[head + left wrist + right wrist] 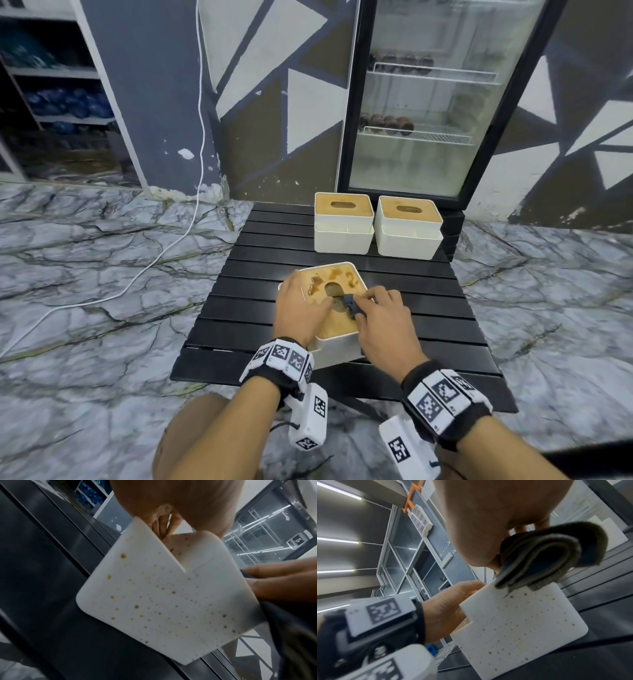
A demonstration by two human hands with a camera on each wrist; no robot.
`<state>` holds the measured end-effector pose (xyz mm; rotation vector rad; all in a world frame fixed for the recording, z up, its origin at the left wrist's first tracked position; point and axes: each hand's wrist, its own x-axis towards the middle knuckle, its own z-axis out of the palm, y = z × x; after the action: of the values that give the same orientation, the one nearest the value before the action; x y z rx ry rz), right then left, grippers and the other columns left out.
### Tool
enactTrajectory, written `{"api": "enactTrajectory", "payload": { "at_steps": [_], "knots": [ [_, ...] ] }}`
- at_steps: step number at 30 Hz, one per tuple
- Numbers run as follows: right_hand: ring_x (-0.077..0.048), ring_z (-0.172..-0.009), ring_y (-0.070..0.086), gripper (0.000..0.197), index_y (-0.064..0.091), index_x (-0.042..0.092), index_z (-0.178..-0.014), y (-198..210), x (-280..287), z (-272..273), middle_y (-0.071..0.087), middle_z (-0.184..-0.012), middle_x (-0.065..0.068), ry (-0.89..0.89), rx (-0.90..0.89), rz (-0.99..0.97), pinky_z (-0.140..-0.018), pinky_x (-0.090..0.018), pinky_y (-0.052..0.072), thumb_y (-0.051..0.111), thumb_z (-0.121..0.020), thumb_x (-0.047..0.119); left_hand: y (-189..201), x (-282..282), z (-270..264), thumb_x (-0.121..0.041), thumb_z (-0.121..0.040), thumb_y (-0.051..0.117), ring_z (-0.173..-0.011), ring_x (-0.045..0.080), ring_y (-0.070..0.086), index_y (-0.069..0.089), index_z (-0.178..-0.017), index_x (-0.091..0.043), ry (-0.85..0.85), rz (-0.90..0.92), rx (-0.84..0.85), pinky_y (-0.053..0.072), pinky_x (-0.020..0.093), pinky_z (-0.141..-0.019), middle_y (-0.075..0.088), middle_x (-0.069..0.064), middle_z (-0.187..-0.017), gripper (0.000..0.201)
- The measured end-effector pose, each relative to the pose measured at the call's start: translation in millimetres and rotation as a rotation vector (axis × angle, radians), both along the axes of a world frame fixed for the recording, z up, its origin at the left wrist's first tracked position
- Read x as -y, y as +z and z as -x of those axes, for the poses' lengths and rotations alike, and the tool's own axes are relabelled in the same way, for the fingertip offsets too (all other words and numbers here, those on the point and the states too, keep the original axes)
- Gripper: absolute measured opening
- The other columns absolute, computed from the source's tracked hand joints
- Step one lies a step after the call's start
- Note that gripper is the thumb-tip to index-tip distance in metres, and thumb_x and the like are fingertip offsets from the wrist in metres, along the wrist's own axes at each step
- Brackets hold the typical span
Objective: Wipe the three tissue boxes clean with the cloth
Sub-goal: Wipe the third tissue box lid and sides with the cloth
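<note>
The near tissue box [337, 334] stands on the black slatted table [274, 246]; it is white, with a wooden lid smeared with brown stains around the slot. My left hand [301, 308] grips its left side, thumb reaching toward the slot. My right hand [380, 308] pinches a folded dark cloth [351, 305] and presses it on the lid by the slot. Brown spots dot the box's white side [163, 601] [522, 628]. The cloth [547, 555] hangs bunched below my right palm. Two more tissue boxes [343, 222] [407, 226] sit side by side at the table's far edge.
A glass-door fridge [428, 102] stands right behind the table. A white cable [164, 250] trails over the marble floor on the left. Shelves with blue items [61, 102] are at far left. Bare slats lie between the near box and the far pair.
</note>
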<state>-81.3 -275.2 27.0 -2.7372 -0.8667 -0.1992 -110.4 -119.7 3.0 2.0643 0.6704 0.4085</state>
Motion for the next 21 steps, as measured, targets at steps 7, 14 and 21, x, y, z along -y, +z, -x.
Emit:
{"api": "enactTrajectory", "payload": {
  "at_steps": [7,14,21],
  "knots": [
    [-0.02,-0.104,0.041,0.04,0.049,0.025,-0.134,-6.1,10.6,6.9,0.052,-0.12,0.004,0.104,-0.02,-0.05,-0.089,-0.037,0.044,0.046,-0.094,0.02,3.5,-13.8,-11.5,-0.03,-0.078,0.078,-0.135,0.02,0.044,0.036,-0.152,-0.017,-0.119,0.005,-0.019,0.037,0.041,-0.114,0.045,0.003,-0.15,0.086],
    [-0.013,-0.124,0.03,0.04,0.046,0.021,-0.137,-21.0,9.5,12.6,0.043,-0.136,0.007,0.068,-0.058,-0.153,-0.098,-0.036,0.033,0.04,-0.099,0.031,-2.8,-14.8,-12.8,-0.034,-0.077,0.082,-0.135,0.018,0.044,0.038,-0.151,-0.018,-0.125,-0.02,0.024,0.037,0.036,-0.114,0.047,0.002,-0.148,0.087],
    [-0.015,-0.122,0.026,0.039,0.045,0.028,-0.137,-10.4,-11.5,-31.2,0.04,-0.135,0.009,-0.051,-0.11,-0.105,-0.098,-0.036,0.027,0.041,-0.099,0.033,-4.8,-16.1,-13.2,-0.034,-0.076,0.081,-0.133,0.018,0.045,0.039,-0.15,-0.02,-0.113,-0.026,0.021,0.039,0.039,-0.113,0.048,0.0,-0.147,0.086]
  ]
}}
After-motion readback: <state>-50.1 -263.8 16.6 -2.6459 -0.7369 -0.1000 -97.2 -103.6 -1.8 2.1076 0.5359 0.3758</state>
